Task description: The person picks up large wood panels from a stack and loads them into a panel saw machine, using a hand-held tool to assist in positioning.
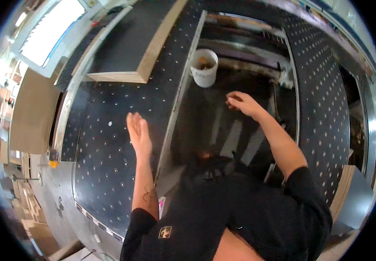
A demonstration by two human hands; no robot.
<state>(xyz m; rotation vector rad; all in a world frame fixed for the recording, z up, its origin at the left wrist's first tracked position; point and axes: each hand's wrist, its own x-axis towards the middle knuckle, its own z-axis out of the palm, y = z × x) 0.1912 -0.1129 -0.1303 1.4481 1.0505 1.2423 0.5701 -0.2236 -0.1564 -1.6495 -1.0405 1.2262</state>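
Note:
My left hand [139,135] hovers over the black perforated table [105,152] on the left, its fingers stretched out and nothing in it. To the right, my right hand [243,104] is above the dark gap between two table sections. Its fingers are loosely bent, the thumb stands a little apart from them, and I see nothing held. Nearest to the right hand is a white bucket [205,77] with some brownish material inside, standing beyond it and to its left. Neither hand touches the bucket or a table.
A black-faced panel stack [127,39] with pale wooden edges lies on the left table's far part. Another perforated table [316,108] runs along the right. Metal rails [177,98] edge the gap. Brown boards [35,111] stand far left; more panels [349,195] lean at the lower right.

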